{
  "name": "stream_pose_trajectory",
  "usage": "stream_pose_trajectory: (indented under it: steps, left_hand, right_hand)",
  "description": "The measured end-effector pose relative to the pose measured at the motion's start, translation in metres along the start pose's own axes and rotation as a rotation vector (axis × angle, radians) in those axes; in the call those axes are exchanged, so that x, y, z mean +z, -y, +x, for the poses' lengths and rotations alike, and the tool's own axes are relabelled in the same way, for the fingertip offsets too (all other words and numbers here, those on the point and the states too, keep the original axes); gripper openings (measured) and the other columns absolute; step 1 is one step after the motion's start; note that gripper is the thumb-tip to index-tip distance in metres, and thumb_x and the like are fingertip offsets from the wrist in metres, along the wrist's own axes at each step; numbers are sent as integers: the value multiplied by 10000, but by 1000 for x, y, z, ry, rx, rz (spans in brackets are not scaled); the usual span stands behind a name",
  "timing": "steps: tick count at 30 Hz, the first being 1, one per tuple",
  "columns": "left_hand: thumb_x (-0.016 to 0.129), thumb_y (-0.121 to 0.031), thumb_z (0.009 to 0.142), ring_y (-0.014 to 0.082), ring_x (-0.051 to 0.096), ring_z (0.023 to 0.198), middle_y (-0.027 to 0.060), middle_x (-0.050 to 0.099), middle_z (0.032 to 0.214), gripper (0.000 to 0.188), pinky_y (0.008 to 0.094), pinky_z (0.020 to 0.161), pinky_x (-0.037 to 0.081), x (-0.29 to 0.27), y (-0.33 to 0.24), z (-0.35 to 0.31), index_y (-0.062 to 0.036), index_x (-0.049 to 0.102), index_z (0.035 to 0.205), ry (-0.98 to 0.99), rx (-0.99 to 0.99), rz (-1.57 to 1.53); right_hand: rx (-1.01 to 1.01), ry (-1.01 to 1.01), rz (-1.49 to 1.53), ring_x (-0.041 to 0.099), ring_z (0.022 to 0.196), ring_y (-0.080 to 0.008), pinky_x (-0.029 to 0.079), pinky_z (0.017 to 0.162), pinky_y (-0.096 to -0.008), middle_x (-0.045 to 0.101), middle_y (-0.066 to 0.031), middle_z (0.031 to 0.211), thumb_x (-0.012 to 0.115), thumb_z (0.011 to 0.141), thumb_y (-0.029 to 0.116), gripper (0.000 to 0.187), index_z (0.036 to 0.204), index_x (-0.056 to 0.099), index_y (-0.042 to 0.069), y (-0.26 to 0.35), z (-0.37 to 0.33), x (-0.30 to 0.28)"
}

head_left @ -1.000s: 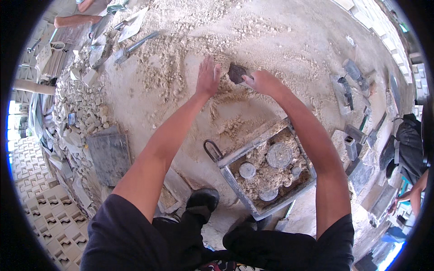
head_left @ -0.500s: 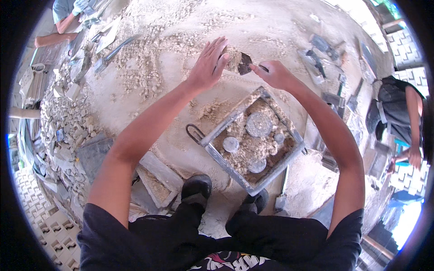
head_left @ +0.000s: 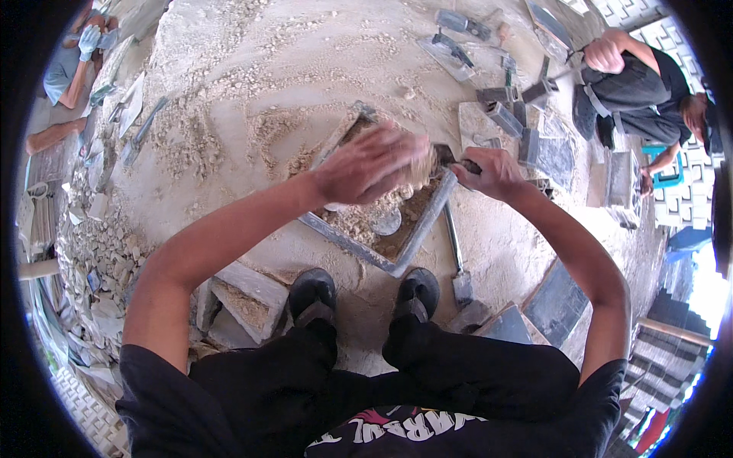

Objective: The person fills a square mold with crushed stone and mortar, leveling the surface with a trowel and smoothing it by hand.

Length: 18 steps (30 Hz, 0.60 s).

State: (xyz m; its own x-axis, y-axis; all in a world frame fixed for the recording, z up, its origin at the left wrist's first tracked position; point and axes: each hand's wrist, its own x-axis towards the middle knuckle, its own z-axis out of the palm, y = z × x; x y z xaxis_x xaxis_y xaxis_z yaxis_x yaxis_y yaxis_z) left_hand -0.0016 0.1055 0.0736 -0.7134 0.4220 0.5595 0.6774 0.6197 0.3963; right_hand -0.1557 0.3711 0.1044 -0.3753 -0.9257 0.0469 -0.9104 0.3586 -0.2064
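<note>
A square metal frame [head_left: 347, 246] lies before my feet, holding crumbly beige material [head_left: 353, 224] and a grey round disc [head_left: 387, 222]. Over it hangs my left hand [head_left: 370, 164], smeared by motion, so its finger pose is unclear. Loose crumbs blur beneath its fingers, between the two hands. My right hand [head_left: 492, 174] is closed round the handle of a small trowel with a dark blade [head_left: 443, 155], at the frame's right corner. Much of the frame's far part is hidden behind my left hand and forearm.
A long-handled tool [head_left: 456, 259] lies right of the frame. Rubble [head_left: 111, 256] is heaped at the left, a wooden trough-like piece [head_left: 248, 294] by my left foot. Metal blocks [head_left: 504, 114] lie at the right, near a crouching person [head_left: 630, 84]. Another person [head_left: 65, 76] sits far left.
Both hands have come from beyond the frame to above it, the trowel still in my right hand. Crumbs now blur beneath my left hand. My view has shifted, and the person at right has raised a hand.
</note>
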Motion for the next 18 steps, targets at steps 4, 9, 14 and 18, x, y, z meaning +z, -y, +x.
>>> stream_pose_trajectory:
  steps: [4,9,14,18]
  left_hand:
    - [479,-196,955,266,392,1364,158,439,1441,471,477,1174,195,8,-8,-19,-43,417,1396,68,49,9]
    - [399,-237,993,313,344,1391,183,403,1466,463,465,1166,181,-23,45,-41,0,408,1390,-165,-268,111]
    - [408,-239,998,354,406,1336,228,459,1399,424,454,1142,239,-44,91,-80,26,457,1325,-444,-571,193]
    - [367,-321,1020,370,369,1355,247,443,1407,491,429,1147,232,-46,110,-141,35,438,1349,-523,-900,155]
  right_hand:
    - [-179,-165,-143,608,577,-229,503,509,-360,544,-58,655,721,824,371,345,763,541,82,-11,-15,2]
    - [159,-143,-33,644,705,-334,501,633,-417,644,-155,795,645,885,457,416,872,607,43,-24,18,-5]
    - [330,4,-38,631,908,-444,487,810,-510,647,-296,940,472,934,584,640,886,675,-21,-60,71,12]
    - [264,267,-90,638,841,-445,490,786,-502,630,-308,802,468,942,549,639,821,666,-47,-80,132,34]
